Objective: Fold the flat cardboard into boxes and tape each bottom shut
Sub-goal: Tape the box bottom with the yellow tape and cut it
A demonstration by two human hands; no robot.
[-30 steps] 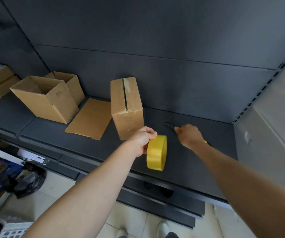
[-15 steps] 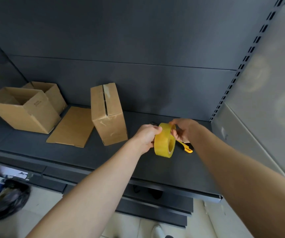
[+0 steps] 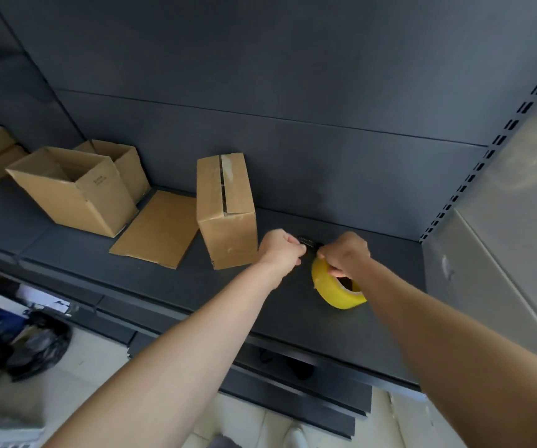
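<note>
**A:** Both arms are out over the shelf (image 3: 293, 312). The right hand (image 3: 346, 253) has the yellow tape roll (image 3: 328, 292), with the grip clamped on it and fingers hooked into the core. The roll is tilted and sits toward the shelf's right end, nearer the front edge than the back wall.

**B:** Is it resting on the shelf?

**A:** Can't tell from here.

**B:** And the left hand (image 3: 281, 250)?

**A:** It's curled tight, grip together, just left of the right hand. There's a small dark piece (image 3: 308, 242) between the two hands. Whether the left fingers pinch it, I can't tell.

**B:** Where's the cardboard?

**A:** A closed box (image 3: 226, 221) stands mid-shelf, just left of the left hand. Its seam faces up, with a short strip of tape at the far end and the rest of the slot gaping. A flat cardboard sheet (image 3: 158, 229) lies just beside it on the left. Further left is an open box (image 3: 76, 195), and a second open box (image 3: 128, 166) sits behind it against the back wall.
</note>
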